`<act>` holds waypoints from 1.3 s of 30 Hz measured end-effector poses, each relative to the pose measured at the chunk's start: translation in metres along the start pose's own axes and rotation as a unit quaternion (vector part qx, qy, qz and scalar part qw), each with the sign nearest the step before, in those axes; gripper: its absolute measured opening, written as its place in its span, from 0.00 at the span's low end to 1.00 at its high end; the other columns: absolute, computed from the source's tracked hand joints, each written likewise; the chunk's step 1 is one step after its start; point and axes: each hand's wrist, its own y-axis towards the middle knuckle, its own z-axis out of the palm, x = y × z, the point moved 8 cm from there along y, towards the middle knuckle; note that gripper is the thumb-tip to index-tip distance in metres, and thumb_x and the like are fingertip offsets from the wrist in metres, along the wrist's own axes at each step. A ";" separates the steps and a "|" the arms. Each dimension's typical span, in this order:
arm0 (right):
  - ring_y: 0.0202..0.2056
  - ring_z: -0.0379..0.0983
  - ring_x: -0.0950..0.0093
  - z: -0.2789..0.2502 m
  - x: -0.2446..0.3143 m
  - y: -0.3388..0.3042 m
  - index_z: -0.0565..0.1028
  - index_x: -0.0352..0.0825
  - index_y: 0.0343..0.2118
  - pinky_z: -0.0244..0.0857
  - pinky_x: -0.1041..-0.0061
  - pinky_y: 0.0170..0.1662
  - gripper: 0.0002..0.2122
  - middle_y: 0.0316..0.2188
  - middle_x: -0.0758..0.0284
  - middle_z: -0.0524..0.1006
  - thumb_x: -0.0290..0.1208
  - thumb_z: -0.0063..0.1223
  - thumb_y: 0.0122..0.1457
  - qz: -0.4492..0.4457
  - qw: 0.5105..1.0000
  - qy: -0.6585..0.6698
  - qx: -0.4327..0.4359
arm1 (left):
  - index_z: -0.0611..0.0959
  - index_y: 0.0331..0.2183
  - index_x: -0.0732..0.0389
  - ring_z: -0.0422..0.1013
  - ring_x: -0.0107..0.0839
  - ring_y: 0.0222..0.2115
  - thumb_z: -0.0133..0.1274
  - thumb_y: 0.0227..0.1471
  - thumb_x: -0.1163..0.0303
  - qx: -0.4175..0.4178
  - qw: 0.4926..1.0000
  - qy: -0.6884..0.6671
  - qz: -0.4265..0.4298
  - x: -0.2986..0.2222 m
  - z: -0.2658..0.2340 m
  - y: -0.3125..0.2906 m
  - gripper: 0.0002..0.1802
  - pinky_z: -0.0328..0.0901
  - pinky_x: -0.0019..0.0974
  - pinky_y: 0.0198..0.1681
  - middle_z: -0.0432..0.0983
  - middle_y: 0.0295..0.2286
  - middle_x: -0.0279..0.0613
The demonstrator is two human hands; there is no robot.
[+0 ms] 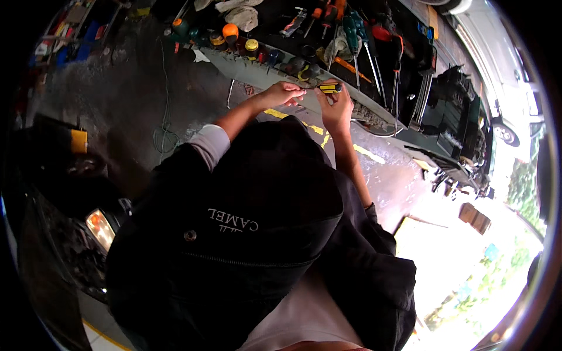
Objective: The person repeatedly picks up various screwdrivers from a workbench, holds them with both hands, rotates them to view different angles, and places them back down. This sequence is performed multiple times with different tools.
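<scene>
A small screwdriver (331,88) with a yellow and black handle lies crosswise between my two hands, in front of the tool bench. My right hand (336,110) is closed round it near the handle. At the other end, the fingers of my left hand (280,94) are pinched together by the thin shaft's tip. Whether they grip the tip or some tiny piece there is too small to make out. Just beyond my hands, a row of screwdrivers stands along the bench edge, one with an orange handle (230,31) and one with a yellow top (252,45).
Pliers (353,38) and other hand tools lie on the dark bench top, and a grey ledge (263,72) runs along its near side. Coiled cable (165,139) rests on the floor at left. A car headlight (100,229) shows lower left; a white vehicle (489,52) stands at right.
</scene>
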 end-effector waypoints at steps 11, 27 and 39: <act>0.29 0.78 0.77 -0.006 0.006 0.004 0.76 0.32 0.46 0.69 0.77 0.35 0.18 0.29 0.65 0.80 0.30 0.66 0.54 -0.031 0.990 -0.135 -0.003 | 0.81 0.51 0.58 0.73 0.18 0.34 0.55 0.61 0.61 0.067 0.996 -0.052 -0.038 0.013 0.011 0.004 0.19 0.65 0.22 0.35 0.78 0.38 0.28; 0.30 0.79 0.73 -0.003 0.027 0.003 0.73 0.28 0.51 0.71 0.75 0.36 0.20 0.31 0.61 0.81 0.28 0.63 0.57 -0.045 0.990 -0.133 -0.019 | 0.85 0.39 0.56 0.71 0.18 0.29 0.61 0.54 0.66 0.035 0.991 -0.126 -0.024 0.030 0.003 0.026 0.10 0.65 0.26 0.32 0.78 0.29 0.28; 0.27 0.76 0.80 0.001 0.022 0.006 0.75 0.31 0.50 0.69 0.81 0.36 0.19 0.25 0.67 0.79 0.28 0.65 0.56 -0.115 0.981 -0.147 -0.054 | 0.83 0.41 0.55 0.76 0.24 0.35 0.56 0.59 0.57 -0.045 0.980 -0.167 -0.102 0.026 0.009 0.024 0.14 0.68 0.31 0.38 0.81 0.39 0.30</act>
